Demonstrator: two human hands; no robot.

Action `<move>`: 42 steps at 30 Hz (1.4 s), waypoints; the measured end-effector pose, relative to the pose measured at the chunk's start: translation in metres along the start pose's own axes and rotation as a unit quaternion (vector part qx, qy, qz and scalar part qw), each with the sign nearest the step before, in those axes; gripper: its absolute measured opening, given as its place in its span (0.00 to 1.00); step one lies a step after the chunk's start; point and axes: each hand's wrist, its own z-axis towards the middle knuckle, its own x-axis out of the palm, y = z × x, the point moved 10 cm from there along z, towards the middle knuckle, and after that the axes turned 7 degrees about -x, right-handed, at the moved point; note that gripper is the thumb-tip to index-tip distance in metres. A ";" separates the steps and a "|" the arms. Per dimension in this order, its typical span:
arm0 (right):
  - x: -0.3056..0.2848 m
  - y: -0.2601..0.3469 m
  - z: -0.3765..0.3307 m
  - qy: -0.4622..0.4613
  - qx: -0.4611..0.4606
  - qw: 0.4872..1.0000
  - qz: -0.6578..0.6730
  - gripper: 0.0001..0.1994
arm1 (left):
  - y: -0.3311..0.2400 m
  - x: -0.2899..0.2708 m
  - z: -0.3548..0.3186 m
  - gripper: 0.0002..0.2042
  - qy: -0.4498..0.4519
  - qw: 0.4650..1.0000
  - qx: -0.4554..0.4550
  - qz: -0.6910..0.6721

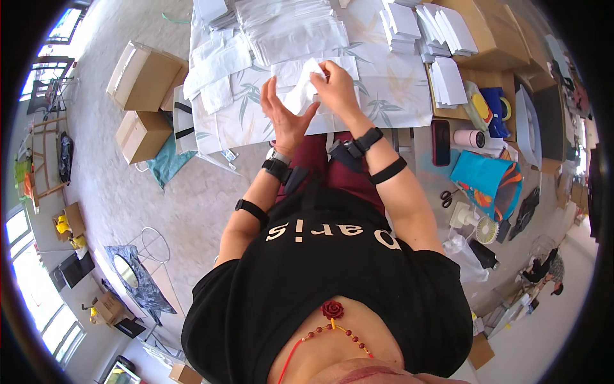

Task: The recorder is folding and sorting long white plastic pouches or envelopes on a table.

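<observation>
A crumpled white sheet [300,97], thin like paper or soft plastic, is held up over the near edge of the table. My right hand [339,93] pinches its upper right end between thumb and fingers. Beside its lower left part, my left hand [285,121] is open, thumb and fingers wide apart; whether the thumb touches the sheet I cannot tell. Flat white pieces [345,64] lie on the tablecloth just beyond my hands. Farther back is a big layered stack of white sheets [291,32], with a looser white pile [220,61] to its left.
Folded white stacks [449,82] and cardboard boxes [486,32] stand at the right. Nearer are a phone [440,142], a pink cylinder [470,138], scissors [448,198] and a small fan [486,229]. Cartons [142,77] sit left of the table. Another person [551,272] is far off at the right.
</observation>
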 end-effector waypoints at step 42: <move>-0.180 -0.186 -0.037 -0.137 0.071 0.956 -0.249 0.13 | 0.066 0.056 -0.024 0.16 0.055 0.984 0.035 0.166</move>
